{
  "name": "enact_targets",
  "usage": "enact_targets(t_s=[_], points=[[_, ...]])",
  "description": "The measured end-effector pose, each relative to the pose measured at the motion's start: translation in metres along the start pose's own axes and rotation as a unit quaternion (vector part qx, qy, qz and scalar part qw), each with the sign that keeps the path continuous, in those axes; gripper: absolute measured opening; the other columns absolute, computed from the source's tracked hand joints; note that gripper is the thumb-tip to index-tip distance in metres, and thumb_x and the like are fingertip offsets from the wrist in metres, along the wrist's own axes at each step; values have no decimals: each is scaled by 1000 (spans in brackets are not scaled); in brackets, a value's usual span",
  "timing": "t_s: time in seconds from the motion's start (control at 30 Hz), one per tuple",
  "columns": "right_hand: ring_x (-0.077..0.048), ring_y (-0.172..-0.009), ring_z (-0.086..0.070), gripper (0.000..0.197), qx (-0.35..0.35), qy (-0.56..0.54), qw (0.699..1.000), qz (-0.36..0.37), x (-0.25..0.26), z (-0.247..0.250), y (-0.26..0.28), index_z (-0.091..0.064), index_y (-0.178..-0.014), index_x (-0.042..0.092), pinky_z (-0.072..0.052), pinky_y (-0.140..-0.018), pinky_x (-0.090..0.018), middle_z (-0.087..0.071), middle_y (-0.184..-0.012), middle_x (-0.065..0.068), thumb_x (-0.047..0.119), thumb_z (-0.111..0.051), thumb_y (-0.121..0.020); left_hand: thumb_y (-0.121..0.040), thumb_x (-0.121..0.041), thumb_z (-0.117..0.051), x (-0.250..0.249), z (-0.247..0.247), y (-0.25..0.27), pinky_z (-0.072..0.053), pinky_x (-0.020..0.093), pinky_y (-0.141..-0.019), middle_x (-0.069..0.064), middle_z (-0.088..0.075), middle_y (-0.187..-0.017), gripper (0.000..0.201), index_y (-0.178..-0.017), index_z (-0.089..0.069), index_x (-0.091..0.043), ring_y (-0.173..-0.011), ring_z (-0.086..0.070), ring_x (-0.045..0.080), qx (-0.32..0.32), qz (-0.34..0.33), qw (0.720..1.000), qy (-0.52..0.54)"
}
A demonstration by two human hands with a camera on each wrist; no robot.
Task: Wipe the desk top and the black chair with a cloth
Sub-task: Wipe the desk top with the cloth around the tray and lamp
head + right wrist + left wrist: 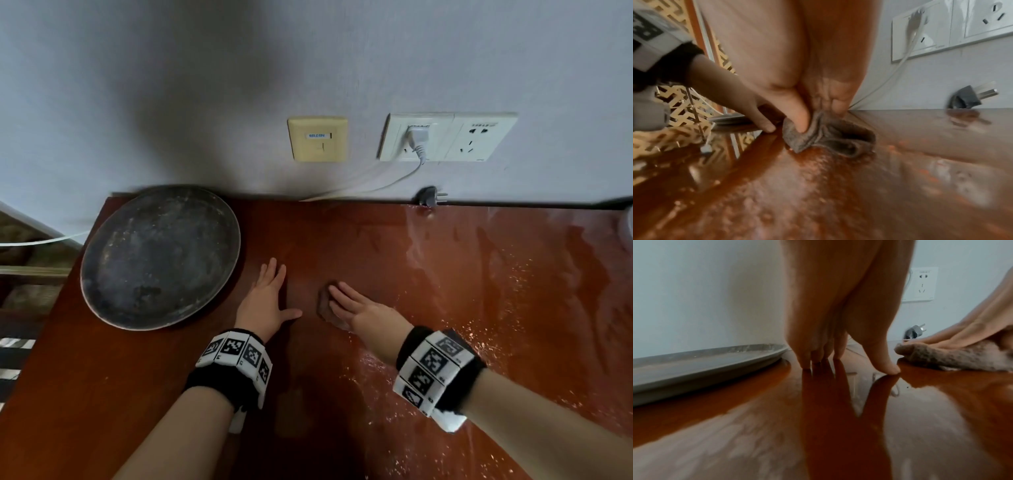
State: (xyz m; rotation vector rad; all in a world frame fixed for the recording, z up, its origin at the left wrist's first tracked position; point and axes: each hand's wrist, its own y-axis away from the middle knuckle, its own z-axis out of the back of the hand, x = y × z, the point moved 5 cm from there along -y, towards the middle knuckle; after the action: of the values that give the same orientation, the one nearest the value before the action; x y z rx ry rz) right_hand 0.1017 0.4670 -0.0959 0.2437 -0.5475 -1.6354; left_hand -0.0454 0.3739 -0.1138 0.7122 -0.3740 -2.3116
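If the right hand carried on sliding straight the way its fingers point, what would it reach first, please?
Probably nothing on the desk top before the wall: the right hand, pressing the cloth, points up-left, passing between the left hand and the black plug. Depth is uncertain.

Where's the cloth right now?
In the head view, the cloth lies mid-desk under the right hand, just right of the left hand and the round tray.

The glossy red-brown desk top carries a round dark tray, a crumpled cloth and a loose plug.
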Motion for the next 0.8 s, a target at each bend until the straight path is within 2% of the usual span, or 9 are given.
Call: enact_targets(t_s=[0.03, 0.13, 0.23, 0.3, 0.43, 0.5, 0.63, 0.73, 0.8], points=[[-19, -145, 9, 64, -1, -17, 1000, -1, -2, 5, 7, -9, -151, 16, -15, -116, -30, 10, -158, -2, 0, -37, -95, -83, -40, -66, 0, -2, 3, -11, 35, -117, -1, 11, -158, 93, -152, -6, -19, -146, 10, 13, 9, -2, 1000, -1], [-17, -146, -6, 67, -33, -95, 988, -115, -52, 17, 10, -19, -149, 26, -22, -115, -31, 4, -159, 3, -3, -40, -93, -81, -43, -68, -1, -6, 17, -12, 36, -118, -4, 14, -158, 96, -152, -6, -21, -145, 11, 11, 37, -8, 999, 10], [-18, -145, -12, 68, -50, -86, 975, -200, -88, 19, 7, -21, -149, 25, -28, -113, -34, 0, -159, 3, -2, -43, -91, -79, -44, -70, -3, -15, 36, -14, 32, -117, -5, 18, -157, 101, -152, -3, -23, -144, 13, 9, 56, -19, 998, 4], [-20, -146, -8, 68, -67, -104, 972, -201, -74, 18, 8, -20, -149, 24, -28, -113, -38, 1, -159, 3, -2, -43, -90, -76, -47, -72, -7, -23, 45, -12, 33, -118, -4, 23, -156, 108, -151, 2, -24, -144, 16, 11, 64, -25, 998, -10], [-23, -145, 6, 61, -22, -60, 997, -44, 10, -16, 14, -14, -150, 17, -24, -116, -40, 6, -158, 0, 2, -38, -96, -69, -56, -72, -14, -37, 52, 1, 36, -117, 4, 30, -153, 121, -150, 12, -23, -142, 24, 19, 84, -44, 993, -74], [-20, -146, 7, 59, -8, -74, 997, -33, 26, -29, 18, -13, -150, 18, -27, -114, -41, 8, -158, 1, 7, -38, -98, -68, -57, -73, -17, -40, 56, 2, 36, -117, 4, 31, -152, 123, -150, 13, -23, -142, 24, 19, 96, -51, 990, -92], [-17, -144, -15, 56, -82, -159, 974, -138, -31, -10, 20, -30, -146, 27, -22, -115, -29, -5, -158, 4, 4, -40, -96, -69, -54, -73, -16, -43, 69, 0, 34, -118, 1, 31, -152, 121, -150, 13, -26, -143, 22, 16, 92, -64, 987, -119], [-21, -139, -29, 54, -104, -148, 955, -236, -74, 2, 26, -37, -143, 30, -32, -108, -32, -14, -157, 3, 6, -42, -95, -72, -52, -72, -11, -45, 81, 0, 32, -117, 0, 30, -153, 117, -150, 12, -28, -143, 21, 14, 81, -62, 987, -124], [-23, -142, -23, 52, -88, -138, 957, -238, -66, -2, 24, -33, -145, 26, -32, -109, -37, -10, -158, 2, 10, -41, -96, -74, -52, -71, -11, -47, 87, 1, 32, -117, 0, 29, -153, 116, -150, 13, -27, -143, 21, 15, 79, -58, 987, -129]])
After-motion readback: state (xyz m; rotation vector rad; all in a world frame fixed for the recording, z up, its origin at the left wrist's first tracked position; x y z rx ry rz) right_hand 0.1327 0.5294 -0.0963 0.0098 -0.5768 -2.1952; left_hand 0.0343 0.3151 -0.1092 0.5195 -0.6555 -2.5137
